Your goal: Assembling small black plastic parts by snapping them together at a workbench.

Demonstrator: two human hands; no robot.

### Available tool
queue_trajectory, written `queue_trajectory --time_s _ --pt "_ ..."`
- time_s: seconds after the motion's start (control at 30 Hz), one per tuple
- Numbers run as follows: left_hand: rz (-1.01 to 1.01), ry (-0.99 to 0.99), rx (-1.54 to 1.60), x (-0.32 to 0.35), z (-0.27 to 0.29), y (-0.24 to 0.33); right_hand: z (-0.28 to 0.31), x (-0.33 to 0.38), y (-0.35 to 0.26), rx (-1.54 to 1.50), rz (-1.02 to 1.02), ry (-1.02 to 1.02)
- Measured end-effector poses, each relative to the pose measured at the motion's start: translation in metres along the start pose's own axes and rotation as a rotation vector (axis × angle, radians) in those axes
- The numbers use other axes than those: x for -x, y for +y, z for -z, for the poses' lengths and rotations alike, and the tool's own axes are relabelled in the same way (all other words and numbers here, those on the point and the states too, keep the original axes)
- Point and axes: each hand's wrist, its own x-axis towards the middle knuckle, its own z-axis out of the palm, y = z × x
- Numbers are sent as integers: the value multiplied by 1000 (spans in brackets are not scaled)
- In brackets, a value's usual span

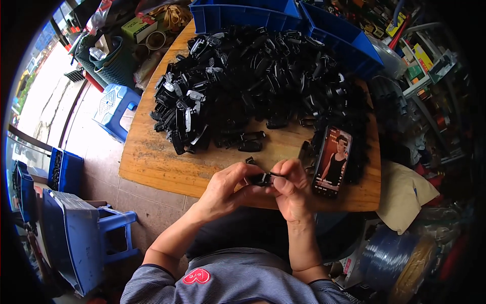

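Note:
Just above the near edge of the wooden table (152, 169), my two hands meet over a small black plastic part (261, 179). My left hand (226, 186) grips its left side between thumb and fingers. On the right end, my right hand (292, 188) pinches the part between thumb and forefinger. Its exact kind is too small and dark to make out. Beyond my hands spreads a large heap of black plastic parts (258, 76), some with shiny grey faces. A few loose black pieces (250, 146) lie between the heap and my hands.
A phone (331, 162) showing a person on its screen leans at the right, against the heap. Blue bins (248, 17) stand at the table's far edge. Blue stools (115, 109) and a large blue crate (83, 243) are on the left floor. A wire spool (387, 258) sits lower right.

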Motion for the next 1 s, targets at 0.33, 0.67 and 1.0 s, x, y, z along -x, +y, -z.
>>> queue_trajectory --time_s 0.33,0.67,1.0 --pt "-24 51 29 6 11 2 -7 1 -1 126 -124 -102" --pt "260 -111 316 14 17 16 -20 0 2 499 -21 -111" --pt "237 133 618 2 35 6 -10 -70 -37 1758 678 -71"
